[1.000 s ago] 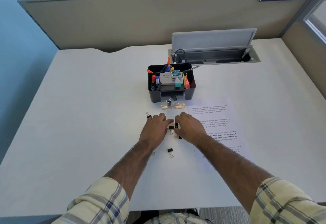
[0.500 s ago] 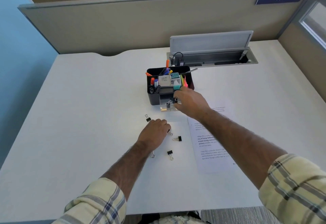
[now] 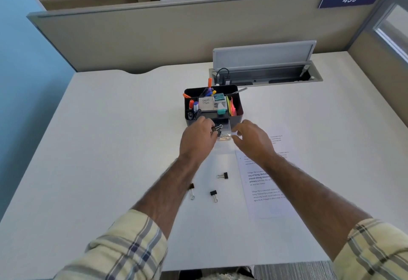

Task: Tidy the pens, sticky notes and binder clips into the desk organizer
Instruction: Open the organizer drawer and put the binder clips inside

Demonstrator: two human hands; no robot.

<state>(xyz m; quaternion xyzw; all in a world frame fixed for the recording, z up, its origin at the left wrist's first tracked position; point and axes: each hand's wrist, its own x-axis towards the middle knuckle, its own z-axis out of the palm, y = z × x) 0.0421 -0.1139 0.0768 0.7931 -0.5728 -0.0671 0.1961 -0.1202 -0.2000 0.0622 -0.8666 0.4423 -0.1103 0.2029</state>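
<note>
Desk (image 3: 106, 169) edge near, open room to the left; three clips (image 3: 213, 194) loose btwn forearms. Left hand (image 3: 198, 139) pinches a binder clip (image 3: 217, 129) over the clear drawer (image 3: 225, 135); right hand (image 3: 252, 139) half-open, empty. Organizer (image 3: 236, 118) behind holds pens (image 3: 208, 91), sticky notes (image 3: 231, 107).

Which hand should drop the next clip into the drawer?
Left. The left hand already holds a clip right at the open drawer; the right hand beside it looks empty.

White desk (image 3: 110, 147) under black organizer (image 3: 237, 115), printed sheet (image 3: 268, 193) (partly arm-covered), three loose binder clips (image 3: 223, 175).
</note>
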